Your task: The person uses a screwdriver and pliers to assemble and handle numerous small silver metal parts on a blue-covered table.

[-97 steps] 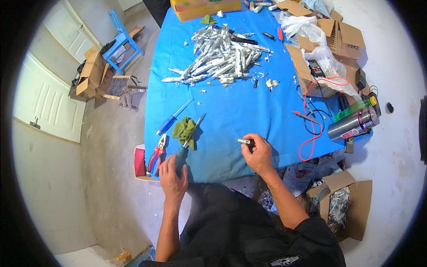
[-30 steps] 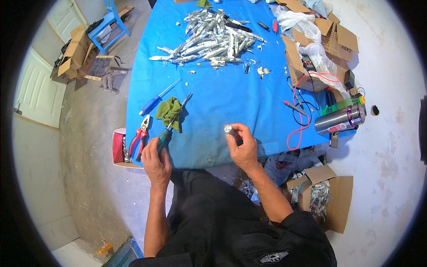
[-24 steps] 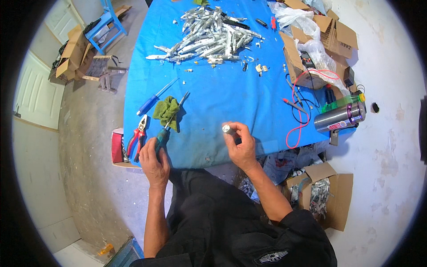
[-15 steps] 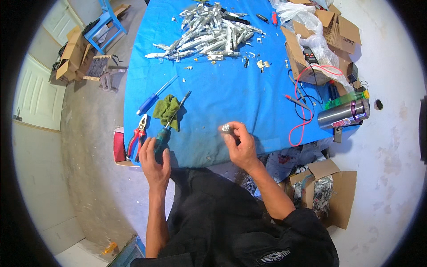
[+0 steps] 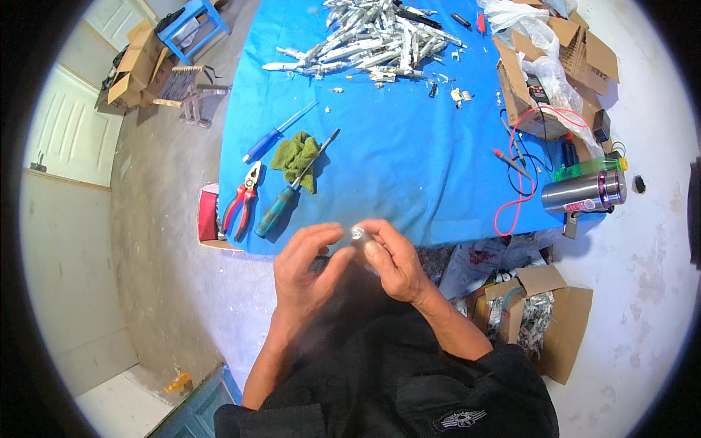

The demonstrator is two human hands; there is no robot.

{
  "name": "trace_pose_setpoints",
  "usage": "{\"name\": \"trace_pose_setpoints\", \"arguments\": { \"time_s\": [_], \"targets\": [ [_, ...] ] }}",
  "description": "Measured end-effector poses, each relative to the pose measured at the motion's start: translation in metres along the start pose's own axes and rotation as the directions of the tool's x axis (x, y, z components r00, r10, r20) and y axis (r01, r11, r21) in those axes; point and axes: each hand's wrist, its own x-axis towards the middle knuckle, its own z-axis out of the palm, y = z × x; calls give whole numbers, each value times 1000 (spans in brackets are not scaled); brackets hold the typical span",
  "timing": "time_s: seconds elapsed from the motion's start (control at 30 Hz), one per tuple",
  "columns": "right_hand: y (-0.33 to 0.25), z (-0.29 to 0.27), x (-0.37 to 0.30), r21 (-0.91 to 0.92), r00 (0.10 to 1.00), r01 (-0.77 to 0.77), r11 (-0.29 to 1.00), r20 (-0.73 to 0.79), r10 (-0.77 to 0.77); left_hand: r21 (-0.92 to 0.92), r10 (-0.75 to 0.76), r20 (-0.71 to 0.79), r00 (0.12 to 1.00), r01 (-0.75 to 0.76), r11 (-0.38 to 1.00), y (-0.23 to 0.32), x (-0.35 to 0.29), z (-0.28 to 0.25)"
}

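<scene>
Between the fingertips and thumb of my right hand (image 5: 398,261) is a small cylindrical piece (image 5: 357,233) with a shiny silver end; its kind is not clear. My left hand (image 5: 307,264) is beside it, fingers curved and thumb apart, with nothing visible between them. Both hands are at the near edge of the blue-covered table (image 5: 409,164). Just beyond my left hand lies a green-handled screwdriver (image 5: 274,210), its shaft across a crumpled green cloth (image 5: 294,155). Red-and-blue pliers (image 5: 242,201) and a blue-handled screwdriver (image 5: 263,144) lie to the left.
A heap of white plastic parts (image 5: 387,40) covers the table's far side. On the right are a steel flask (image 5: 580,192), a green bottle (image 5: 588,168), red and black test leads (image 5: 520,201) and an open carton (image 5: 515,77). Another carton (image 5: 566,328) stands below.
My left hand has left the green-handled screwdriver and come right, next to the small piece. My right hand has drawn the piece nearer to me. The view has shifted slightly.
</scene>
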Motion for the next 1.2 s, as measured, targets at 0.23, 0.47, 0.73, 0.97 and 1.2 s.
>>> {"name": "trace_pose_setpoints", "arguments": {
  "time_s": [0.23, 0.47, 0.73, 0.97, 1.2],
  "targets": [
    [-10, 5, -5, -97, 999, 3, 995, 50, 2, -12, 43, 19, 999, -43, 999, 3, -5, -5],
    [-12, 11, -5, -136, 994, 106, 985, 17, -105, 8, 76, 51, 996, -77, 997, 7, -6, -12],
    [-18, 12, -9, -226, 994, 101, 969, 56, -91, 207, 247, 54, 967, -253, 945, 14, -11, -12],
    [-16, 14, -9, -242, 987, 141, 960, 105, -118, 122, 106, 98, 989, -118, 985, 4, -16, -16],
    [-10, 20, -15, -134, 1000, -11, 991, 25, 14, 79, 126, 64, 990, -131, 988, 9, -17, -24]
  ]
}}
